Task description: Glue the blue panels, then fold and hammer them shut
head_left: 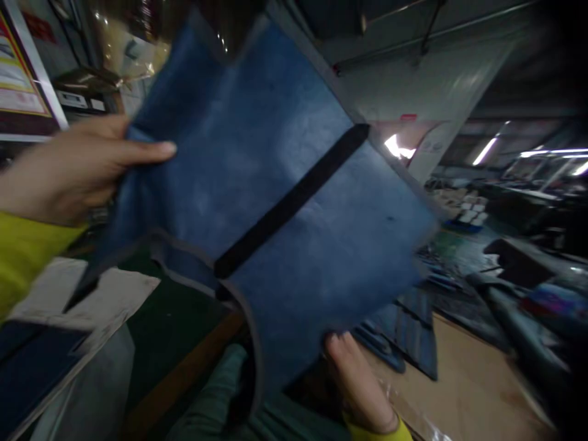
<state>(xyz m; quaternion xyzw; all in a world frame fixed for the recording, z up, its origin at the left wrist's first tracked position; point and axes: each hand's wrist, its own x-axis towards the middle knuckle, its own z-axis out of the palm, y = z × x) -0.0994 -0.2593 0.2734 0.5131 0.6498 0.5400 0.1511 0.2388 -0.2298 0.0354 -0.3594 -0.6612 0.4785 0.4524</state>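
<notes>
A blue panel (271, 165) with a grey edge is held up in front of the body, tilted, and crossed diagonally by a black strip (294, 199). The panel's left side is pinched by the left hand (87, 165): the thumb is laid flat on the near face and the fingers are partly hidden behind. The lower edge is touched by the right hand (358, 380) at the fingertips; whether the edge is pinched there cannot be told, as the contact is blurred. Both wrists are covered by yellow sleeves (22, 257). At the right, blue pieces (416, 324) are laid on a brown cardboard surface (468, 373). At the lower left, a dark blue piece (37, 355) is placed beside a pale sheet (126, 288).
</notes>
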